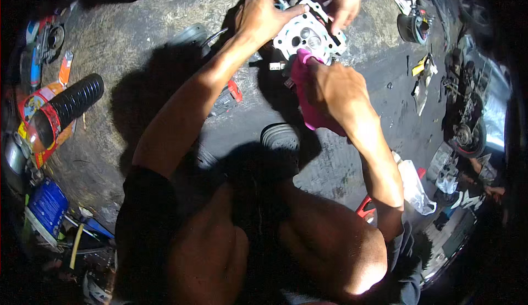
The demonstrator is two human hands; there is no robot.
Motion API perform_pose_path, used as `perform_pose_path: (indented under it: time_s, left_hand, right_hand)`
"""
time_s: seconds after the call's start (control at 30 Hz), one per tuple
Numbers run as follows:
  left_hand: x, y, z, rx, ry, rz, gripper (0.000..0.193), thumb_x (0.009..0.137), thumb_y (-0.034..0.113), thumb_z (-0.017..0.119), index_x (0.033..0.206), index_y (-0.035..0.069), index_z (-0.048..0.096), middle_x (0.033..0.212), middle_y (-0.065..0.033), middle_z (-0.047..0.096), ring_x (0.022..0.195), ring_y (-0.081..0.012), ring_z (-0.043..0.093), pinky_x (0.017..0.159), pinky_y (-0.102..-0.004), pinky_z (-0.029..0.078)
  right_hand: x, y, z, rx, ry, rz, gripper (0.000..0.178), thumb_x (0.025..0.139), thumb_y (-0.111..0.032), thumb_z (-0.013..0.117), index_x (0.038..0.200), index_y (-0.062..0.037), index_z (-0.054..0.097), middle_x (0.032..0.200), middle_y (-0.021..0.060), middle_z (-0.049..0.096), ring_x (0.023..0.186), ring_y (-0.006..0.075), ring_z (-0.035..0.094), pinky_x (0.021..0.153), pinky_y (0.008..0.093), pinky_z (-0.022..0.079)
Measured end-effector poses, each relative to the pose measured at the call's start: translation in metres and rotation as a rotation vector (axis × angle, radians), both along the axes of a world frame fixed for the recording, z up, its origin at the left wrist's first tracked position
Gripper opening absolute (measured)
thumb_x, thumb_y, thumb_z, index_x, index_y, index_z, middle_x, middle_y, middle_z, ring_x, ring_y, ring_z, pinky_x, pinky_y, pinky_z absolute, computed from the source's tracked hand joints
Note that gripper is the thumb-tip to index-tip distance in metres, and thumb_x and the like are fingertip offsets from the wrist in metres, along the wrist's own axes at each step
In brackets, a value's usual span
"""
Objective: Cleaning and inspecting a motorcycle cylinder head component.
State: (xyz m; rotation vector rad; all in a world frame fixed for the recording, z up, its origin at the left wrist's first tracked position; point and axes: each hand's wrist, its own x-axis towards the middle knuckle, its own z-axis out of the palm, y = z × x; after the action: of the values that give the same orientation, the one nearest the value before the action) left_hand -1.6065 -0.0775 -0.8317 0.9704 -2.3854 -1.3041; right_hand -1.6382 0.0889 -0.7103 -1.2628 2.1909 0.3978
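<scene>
A metal engine cylinder head (307, 34) with round valves in its face lies at the upper middle of the view. My left hand (267, 16) grips its left side, with the thumb reaching over the top edge. In my right hand (338, 93) is a bunched pink cloth (309, 104), and its upper end touches the lower edge of the cylinder head. Another person's hand (347, 0) reaches in from the top and touches the part's right side. My right fingertips are partly hidden by the hand and cloth.
A red and black object (226, 99) lies on the worn floor (165, 25) below my left forearm. To the left are a black ribbed tube (74, 103) and a blue container (48, 207). A white plastic bag (416, 189) and greasy parts (465, 126) lie right.
</scene>
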Motion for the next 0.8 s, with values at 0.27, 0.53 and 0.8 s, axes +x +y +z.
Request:
perform_pose_path:
  time_s: [0.27, 0.53, 0.8]
  left_hand:
    - [-0.008, 0.007, -0.005, -0.032, 0.008, -0.006, 0.082, 0.064, 0.061, 0.078, 0.113, -0.002, 0.058, 0.11, -0.0232, 0.065, 0.102, -0.0363, 0.065, 0.088, -0.0411, 0.051]
    - [-0.003, 0.007, 0.012, -0.002, 0.002, 0.02, 0.077, 0.066, 0.058, 0.078, 0.11, -0.002, 0.058, 0.102, -0.0205, 0.068, 0.093, -0.0344, 0.068, 0.082, -0.0414, 0.052]
    - [-0.006, 0.008, 0.003, 0.016, 0.117, -0.012, 0.079, 0.067, 0.058, 0.078, 0.113, -0.001, 0.056, 0.102, -0.0207, 0.068, 0.093, -0.0351, 0.067, 0.081, -0.0409, 0.053]
  right_hand:
    - [0.005, 0.013, -0.014, 0.047, 0.155, -0.101, 0.041, 0.094, -0.011, 0.039, 0.13, -0.02, 0.055, 0.074, 0.0177, 0.068, 0.07, 0.0323, 0.069, 0.062, 0.0433, 0.056]
    - [-0.014, 0.019, -0.017, -0.405, -0.454, -0.455, 0.032, 0.083, -0.021, 0.064, 0.108, -0.0018, 0.063, 0.088, 0.0235, 0.068, 0.082, 0.0368, 0.068, 0.076, 0.0417, 0.053]
    - [-0.013, 0.06, 0.005, -0.313, -0.636, -0.702, 0.038, 0.082, -0.03, 0.072, 0.106, -0.0001, 0.068, 0.08, 0.0148, 0.067, 0.078, 0.0139, 0.062, 0.074, 0.0312, 0.049]
